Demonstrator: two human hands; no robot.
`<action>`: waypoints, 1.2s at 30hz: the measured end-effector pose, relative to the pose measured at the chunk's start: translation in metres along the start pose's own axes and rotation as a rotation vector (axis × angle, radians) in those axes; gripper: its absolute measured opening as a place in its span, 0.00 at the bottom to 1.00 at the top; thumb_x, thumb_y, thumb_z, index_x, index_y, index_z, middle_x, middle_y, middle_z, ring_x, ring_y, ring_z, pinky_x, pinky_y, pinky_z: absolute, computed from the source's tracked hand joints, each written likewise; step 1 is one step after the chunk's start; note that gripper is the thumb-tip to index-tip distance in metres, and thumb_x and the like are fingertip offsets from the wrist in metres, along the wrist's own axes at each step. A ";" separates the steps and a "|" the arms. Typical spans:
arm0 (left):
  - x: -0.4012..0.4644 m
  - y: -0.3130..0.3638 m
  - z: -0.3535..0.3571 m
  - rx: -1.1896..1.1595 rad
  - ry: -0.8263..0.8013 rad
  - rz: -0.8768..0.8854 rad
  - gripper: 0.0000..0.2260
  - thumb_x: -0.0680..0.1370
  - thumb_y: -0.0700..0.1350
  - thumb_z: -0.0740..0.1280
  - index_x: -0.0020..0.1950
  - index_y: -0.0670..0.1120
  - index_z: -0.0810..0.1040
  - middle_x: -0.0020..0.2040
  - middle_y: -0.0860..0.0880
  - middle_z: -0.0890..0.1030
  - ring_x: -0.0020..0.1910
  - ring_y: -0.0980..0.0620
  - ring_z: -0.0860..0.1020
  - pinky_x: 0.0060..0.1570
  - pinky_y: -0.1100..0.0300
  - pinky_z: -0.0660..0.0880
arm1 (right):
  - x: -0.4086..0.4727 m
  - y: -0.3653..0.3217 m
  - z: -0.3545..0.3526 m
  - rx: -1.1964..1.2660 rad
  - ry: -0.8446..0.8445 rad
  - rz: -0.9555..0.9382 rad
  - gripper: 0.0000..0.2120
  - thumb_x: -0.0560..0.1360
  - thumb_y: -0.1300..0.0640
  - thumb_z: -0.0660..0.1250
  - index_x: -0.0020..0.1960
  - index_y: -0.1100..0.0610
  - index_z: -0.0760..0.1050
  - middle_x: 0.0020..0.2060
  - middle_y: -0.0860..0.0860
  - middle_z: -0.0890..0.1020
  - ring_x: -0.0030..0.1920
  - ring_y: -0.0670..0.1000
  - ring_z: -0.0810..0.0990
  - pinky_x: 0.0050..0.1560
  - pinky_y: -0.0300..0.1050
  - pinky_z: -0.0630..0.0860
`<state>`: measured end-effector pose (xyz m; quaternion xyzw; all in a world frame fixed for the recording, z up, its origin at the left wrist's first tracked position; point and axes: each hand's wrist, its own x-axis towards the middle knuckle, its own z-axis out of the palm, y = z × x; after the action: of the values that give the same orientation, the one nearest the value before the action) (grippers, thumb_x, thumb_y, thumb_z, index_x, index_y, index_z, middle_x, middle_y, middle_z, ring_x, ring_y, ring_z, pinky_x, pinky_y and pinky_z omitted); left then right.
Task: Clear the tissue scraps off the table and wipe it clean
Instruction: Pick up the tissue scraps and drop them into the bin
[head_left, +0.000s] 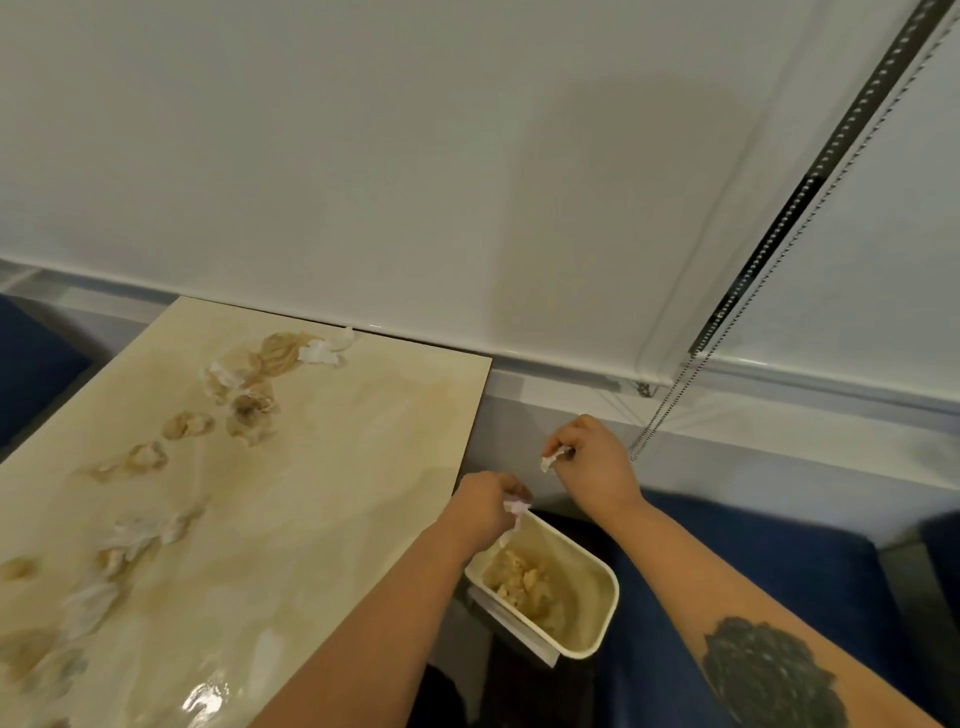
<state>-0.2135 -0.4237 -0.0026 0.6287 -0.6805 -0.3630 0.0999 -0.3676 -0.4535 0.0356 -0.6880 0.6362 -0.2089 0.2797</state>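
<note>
Clearing is partly done: the left hand (485, 501) and right hand (589, 462) each pinch a tissue scrap (551, 459) in closed fingers above the bin (597, 597), which holds discarded wads. Many tissue scraps (244, 400) lie on the surface (337, 467), well left of the fingers; wiping appears not yet begun.

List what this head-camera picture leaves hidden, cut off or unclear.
- Bin: its base, hidden by its own rim; its contents read only as beige lumps.
- Table: left and near parts cut off by the frame.
- Left hand: fingertips hidden behind its tissue scrap.
- Right hand: most of its scrap hidden inside the fingers.
</note>
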 end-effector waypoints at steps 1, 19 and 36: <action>0.000 0.000 0.002 0.016 -0.018 0.000 0.14 0.71 0.40 0.71 0.57 0.48 0.81 0.56 0.49 0.81 0.55 0.51 0.77 0.50 0.66 0.68 | -0.001 0.003 0.000 0.000 0.001 0.005 0.10 0.69 0.69 0.65 0.40 0.56 0.81 0.43 0.50 0.74 0.43 0.49 0.75 0.44 0.36 0.65; -0.016 -0.016 -0.027 -0.063 0.171 -0.058 0.15 0.73 0.37 0.68 0.58 0.48 0.79 0.60 0.49 0.78 0.60 0.51 0.75 0.60 0.63 0.67 | -0.024 0.027 0.012 -0.206 -0.221 -0.002 0.10 0.74 0.62 0.64 0.47 0.53 0.82 0.48 0.50 0.76 0.48 0.51 0.77 0.49 0.42 0.72; -0.036 -0.034 -0.076 -0.117 0.392 -0.109 0.10 0.76 0.44 0.67 0.57 0.52 0.78 0.60 0.52 0.76 0.56 0.53 0.75 0.52 0.66 0.65 | -0.006 0.003 0.027 -0.190 -0.268 -0.032 0.14 0.75 0.57 0.65 0.59 0.48 0.76 0.59 0.49 0.77 0.57 0.49 0.75 0.57 0.43 0.71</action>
<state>-0.1353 -0.4162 0.0423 0.7162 -0.5907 -0.2777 0.2469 -0.3527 -0.4440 0.0139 -0.7433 0.5989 -0.0585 0.2923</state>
